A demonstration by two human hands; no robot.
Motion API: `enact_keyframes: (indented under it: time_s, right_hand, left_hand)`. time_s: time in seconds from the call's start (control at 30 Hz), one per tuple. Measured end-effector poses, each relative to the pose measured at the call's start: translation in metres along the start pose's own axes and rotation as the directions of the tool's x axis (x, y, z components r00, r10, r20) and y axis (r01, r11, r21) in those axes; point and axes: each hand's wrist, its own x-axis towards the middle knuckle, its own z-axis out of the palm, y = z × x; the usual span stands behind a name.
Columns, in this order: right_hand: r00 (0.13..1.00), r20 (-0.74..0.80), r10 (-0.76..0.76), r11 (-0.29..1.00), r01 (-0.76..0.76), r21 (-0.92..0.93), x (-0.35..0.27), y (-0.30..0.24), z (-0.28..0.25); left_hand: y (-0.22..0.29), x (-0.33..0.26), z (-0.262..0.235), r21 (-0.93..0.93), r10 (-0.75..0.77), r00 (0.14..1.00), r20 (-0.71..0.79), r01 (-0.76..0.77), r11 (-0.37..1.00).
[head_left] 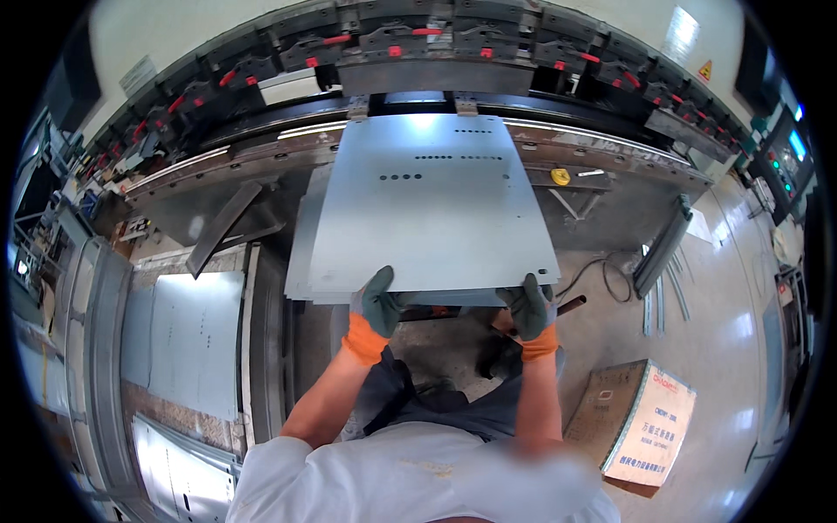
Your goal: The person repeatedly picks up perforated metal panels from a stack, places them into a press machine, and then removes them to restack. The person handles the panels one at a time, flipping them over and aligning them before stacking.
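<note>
A flat grey metal sheet (436, 222) with rows of punched holes lies in front of me, its far edge reaching the bed of a press brake (602, 144). My left hand (375, 301), in a dark green glove with an orange cuff, grips the near edge at the left, thumb on top. At the near right corner my right hand (529, 309), gloved alike, holds the same edge with its thumb above. The fingers of both hands are hidden under the sheet. More sheets (302, 248) show beneath it on the left side.
Red-handled clamps (395, 50) line the machine's upper beam. A yellow tape measure (560, 177) rests on a bracket at the right. Punched sheets (196, 340) lie on the left. A cardboard box (649, 427) stands on the floor at lower right, and a control panel (785, 161) is far right.
</note>
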Motion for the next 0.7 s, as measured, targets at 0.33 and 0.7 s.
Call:
enact_keyframes:
  time_s: [0.33, 0.7]
  right_hand:
    - [1.000, -0.011, -0.026, 1.000, 0.026, -0.002, 0.0008, 0.0008, 0.0032]
    - [0.996, -0.070, -0.049, 0.996, 0.044, -0.073, 0.0004, 0.0033, 0.0039]
  left_hand:
    - [0.0010, 0.0062, -0.0061, -0.028, -0.044, 0.999, -0.005, 0.044, 0.999]
    - [0.0047, 0.0077, -0.0044, -0.019, -0.096, 0.994, -0.048, 0.095, 0.995]
